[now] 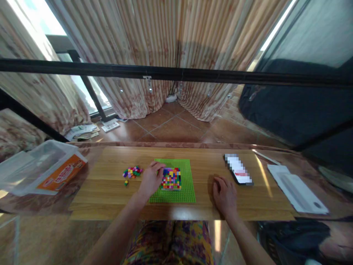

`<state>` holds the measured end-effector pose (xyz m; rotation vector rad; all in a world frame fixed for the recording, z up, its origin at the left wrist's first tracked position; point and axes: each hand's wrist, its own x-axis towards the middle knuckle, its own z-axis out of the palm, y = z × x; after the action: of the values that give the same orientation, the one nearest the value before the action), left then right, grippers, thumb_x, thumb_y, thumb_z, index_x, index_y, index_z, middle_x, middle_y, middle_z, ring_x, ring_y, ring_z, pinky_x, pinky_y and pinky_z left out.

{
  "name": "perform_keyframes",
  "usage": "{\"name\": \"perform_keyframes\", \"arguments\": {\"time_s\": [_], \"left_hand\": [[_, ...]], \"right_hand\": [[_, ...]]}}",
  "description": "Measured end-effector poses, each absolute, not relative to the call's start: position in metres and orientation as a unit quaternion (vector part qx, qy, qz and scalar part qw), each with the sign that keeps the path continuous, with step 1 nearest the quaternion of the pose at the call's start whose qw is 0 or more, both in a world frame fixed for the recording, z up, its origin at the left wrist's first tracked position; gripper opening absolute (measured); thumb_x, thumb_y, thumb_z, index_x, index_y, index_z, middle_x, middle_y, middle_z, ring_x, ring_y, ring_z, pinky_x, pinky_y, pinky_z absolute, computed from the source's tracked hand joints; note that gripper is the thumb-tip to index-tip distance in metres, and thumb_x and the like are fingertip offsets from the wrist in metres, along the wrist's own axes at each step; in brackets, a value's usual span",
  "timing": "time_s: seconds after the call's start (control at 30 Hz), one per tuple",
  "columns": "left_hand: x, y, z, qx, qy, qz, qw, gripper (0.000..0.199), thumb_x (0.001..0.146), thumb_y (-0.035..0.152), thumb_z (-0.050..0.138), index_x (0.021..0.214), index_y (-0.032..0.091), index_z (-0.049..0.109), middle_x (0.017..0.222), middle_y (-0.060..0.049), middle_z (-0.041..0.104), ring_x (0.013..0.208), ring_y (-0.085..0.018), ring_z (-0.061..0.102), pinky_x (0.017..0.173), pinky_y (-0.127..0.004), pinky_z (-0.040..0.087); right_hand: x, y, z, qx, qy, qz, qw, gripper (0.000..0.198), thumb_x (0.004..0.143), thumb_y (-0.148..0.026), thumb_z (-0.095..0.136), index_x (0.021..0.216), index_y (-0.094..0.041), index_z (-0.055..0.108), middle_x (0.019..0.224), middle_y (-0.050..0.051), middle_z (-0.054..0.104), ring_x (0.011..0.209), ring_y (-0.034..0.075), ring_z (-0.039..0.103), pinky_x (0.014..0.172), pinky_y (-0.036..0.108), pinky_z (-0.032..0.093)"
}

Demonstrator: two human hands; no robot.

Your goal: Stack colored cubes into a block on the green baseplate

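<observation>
A green studded baseplate point(189, 197) lies on the wooden table, bearing a square block of many-coloured small bricks point(171, 179). My left hand point(151, 178) is over the plate's left side, thumb and fingers pinched together at the block's upper left corner. What lies between the fingertips is too small to make out. To its left is a loose pile of coloured bricks point(132, 172), with a small yellow and green piece point(126, 183) just below. My right hand point(225, 195) rests on the table right of the plate, fingers curled in, no object visible in it.
A phone point(238, 169) with a blurred screen lies beyond my right hand. At the left end stands a clear plastic box point(62, 149) with an orange label. A white tray-like piece point(298, 189) sits at the right end. A dark bar point(176, 73) crosses beyond the table.
</observation>
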<state>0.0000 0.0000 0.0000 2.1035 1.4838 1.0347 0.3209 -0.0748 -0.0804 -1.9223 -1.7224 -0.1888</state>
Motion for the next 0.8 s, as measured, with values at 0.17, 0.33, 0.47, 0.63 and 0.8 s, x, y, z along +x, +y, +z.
{"name": "perform_keyframes", "arguments": {"time_s": [0.17, 0.33, 0.47, 0.63, 0.8], "left_hand": [[0.0, -0.002, 0.0, 0.736, 0.523, 0.378, 0.202, 0.023, 0.087, 0.013, 0.049, 0.09, 0.018, 0.071, 0.091, -0.006, 0.073, 0.085, -0.018, 0.068, 0.08, -0.031, 0.054], [0.001, -0.003, -0.002, 0.703, 0.541, 0.393, 0.241, 0.023, 0.088, 0.019, 0.05, 0.09, 0.021, 0.073, 0.091, -0.004, 0.076, 0.084, -0.017, 0.07, 0.08, -0.03, 0.055], [0.001, 0.0, -0.006, 0.661, 0.556, 0.414, 0.286, 0.021, 0.085, 0.024, 0.054, 0.086, 0.022, 0.075, 0.09, -0.004, 0.077, 0.082, -0.018, 0.071, 0.078, -0.031, 0.055], [0.002, 0.003, -0.014, 0.605, 0.553, 0.454, 0.35, 0.019, 0.08, 0.028, 0.06, 0.084, 0.021, 0.077, 0.085, -0.004, 0.078, 0.079, -0.019, 0.071, 0.076, -0.032, 0.056], [0.003, 0.004, -0.017, 0.562, 0.552, 0.477, 0.391, 0.016, 0.076, 0.028, 0.064, 0.081, 0.02, 0.077, 0.085, -0.004, 0.078, 0.08, -0.02, 0.072, 0.079, -0.034, 0.057]], "right_hand": [[0.321, -0.075, -0.08, -0.711, -0.643, -0.07, 0.277, 0.027, 0.089, -0.028, 0.046, 0.107, -0.018, 0.064, 0.111, 0.011, 0.065, 0.106, 0.024, 0.053, 0.09, 0.04, 0.042], [0.321, -0.075, -0.08, -0.712, -0.64, -0.071, 0.279, 0.026, 0.089, -0.027, 0.047, 0.106, -0.018, 0.065, 0.111, 0.011, 0.065, 0.105, 0.024, 0.053, 0.089, 0.04, 0.042], [0.319, -0.075, -0.079, -0.712, -0.64, -0.067, 0.28, 0.027, 0.089, -0.027, 0.046, 0.106, -0.017, 0.065, 0.111, 0.011, 0.065, 0.104, 0.023, 0.053, 0.088, 0.039, 0.041], [0.319, -0.075, -0.077, -0.715, -0.637, -0.06, 0.282, 0.028, 0.089, -0.027, 0.044, 0.106, -0.018, 0.065, 0.112, 0.011, 0.064, 0.104, 0.024, 0.052, 0.088, 0.039, 0.04], [0.319, -0.075, -0.077, -0.714, -0.637, -0.061, 0.283, 0.028, 0.089, -0.028, 0.044, 0.105, -0.019, 0.065, 0.112, 0.011, 0.064, 0.103, 0.024, 0.053, 0.088, 0.04, 0.04]]}}
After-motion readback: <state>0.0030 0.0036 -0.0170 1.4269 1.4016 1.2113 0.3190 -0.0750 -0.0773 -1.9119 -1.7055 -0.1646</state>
